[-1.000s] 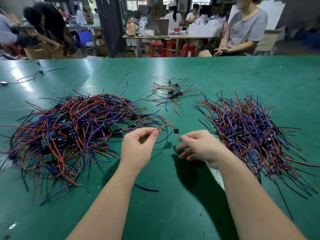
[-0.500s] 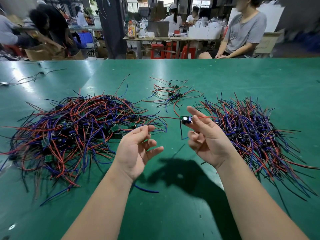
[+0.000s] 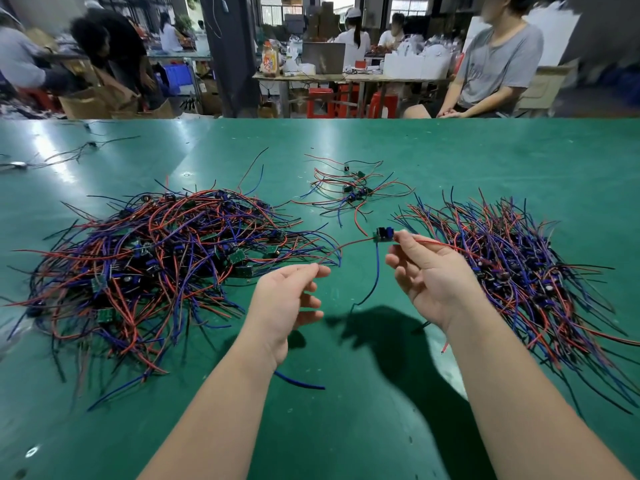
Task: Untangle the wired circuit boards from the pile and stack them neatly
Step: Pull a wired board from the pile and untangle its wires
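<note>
My right hand (image 3: 429, 278) pinches a small wired circuit board (image 3: 383, 234) at its fingertips and holds it above the green table (image 3: 346, 427). The board's blue wire (image 3: 375, 271) hangs down; its red wire (image 3: 349, 244) runs left to my left hand (image 3: 291, 299), whose thumb and forefinger pinch its end. A big tangled pile of boards with red, blue and black wires (image 3: 156, 258) lies to the left. A more aligned pile (image 3: 519, 271) lies to the right, just behind my right hand.
A small cluster of wired boards (image 3: 353, 192) lies further back in the middle. A loose blue wire (image 3: 301, 382) rests under my left forearm. Stray wires (image 3: 69, 154) lie at the far left. A seated person (image 3: 498, 64) is beyond the table's far edge.
My right hand took the board from the table, lifted it and carried it right toward the aligned pile. My left hand closed its fingertips on the red wire, which is now stretched out.
</note>
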### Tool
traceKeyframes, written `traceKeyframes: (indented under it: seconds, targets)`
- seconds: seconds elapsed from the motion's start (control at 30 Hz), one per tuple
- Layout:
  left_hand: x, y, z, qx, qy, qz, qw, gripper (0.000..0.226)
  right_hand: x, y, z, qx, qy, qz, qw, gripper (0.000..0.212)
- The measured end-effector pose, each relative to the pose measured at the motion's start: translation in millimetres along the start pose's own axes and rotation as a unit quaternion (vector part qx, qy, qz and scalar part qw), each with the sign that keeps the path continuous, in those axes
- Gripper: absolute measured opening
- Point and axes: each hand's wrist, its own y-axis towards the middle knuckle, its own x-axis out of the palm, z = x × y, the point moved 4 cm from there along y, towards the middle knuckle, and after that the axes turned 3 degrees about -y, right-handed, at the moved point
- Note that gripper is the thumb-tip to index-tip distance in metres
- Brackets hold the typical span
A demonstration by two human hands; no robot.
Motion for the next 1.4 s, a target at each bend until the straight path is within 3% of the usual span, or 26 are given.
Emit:
traceKeyframes:
  seconds: [0.2, 0.33, 0.4, 0.5, 0.57, 0.7, 0.8, 0.9, 0.97, 1.1, 1.23, 1.33, 1.4]
  targets:
    - [-7, 6, 0, 0.036, 0.064, 0.063, 0.995, 0.025, 29, 50, -58, -0.043, -0.113, -0.001, 0.993, 0.008]
    - [-13, 8, 2, 0.046, 0.073, 0.082, 0.993, 0.027, 71, 92, -92, -0.142, -0.307, -0.038, 0.940, 0.010]
    - [-13, 8, 2, 0.049, 0.088, 0.083, 0.991, 0.027, 82, 112, -98, -0.161, -0.395, -0.049, 0.903, 0.029]
    - [-12, 8, 3, 0.064, 0.113, 0.089, 0.988, 0.028, 78, 135, -90, -0.116, -0.474, -0.017, 0.873, 0.063]
    - [-13, 8, 4, 0.074, 0.121, 0.091, 0.986, 0.027, 69, 140, -81, -0.115, -0.521, 0.018, 0.845, 0.069]
    - [-15, 9, 4, 0.085, 0.144, 0.094, 0.981, 0.027, 65, 129, -59, -0.155, -0.555, 0.038, 0.817, 0.053]
    - [-14, 9, 2, 0.091, 0.183, 0.098, 0.974, 0.025, 80, 106, -28, -0.169, -0.594, -0.052, 0.785, 0.028]
    - [-13, 10, 0, 0.098, 0.225, 0.103, 0.964, 0.023, 101, 81, 13, -0.196, -0.686, -0.158, 0.683, 0.020]
    - [-14, 9, 0, 0.096, 0.270, 0.113, 0.951, 0.022, 115, 71, 35, -0.210, -0.708, -0.194, 0.645, 0.021]
    - [-23, 6, 1, 0.063, 0.428, 0.150, 0.889, 0.021, 142, 65, 69, -0.217, -0.714, -0.246, 0.619, 0.041]
    - [-26, 3, 4, 0.050, 0.446, 0.168, 0.878, 0.023, 156, 68, 77, -0.234, -0.733, -0.256, 0.585, 0.021]
    - [-26, 4, 6, 0.059, 0.455, 0.180, 0.870, 0.022, 161, 66, 72, -0.257, -0.719, -0.247, 0.596, 0.011]
    - [-24, 3, 7, 0.081, 0.475, 0.185, 0.856, 0.019, 162, 64, 67, -0.273, -0.690, -0.242, 0.625, 0.006]
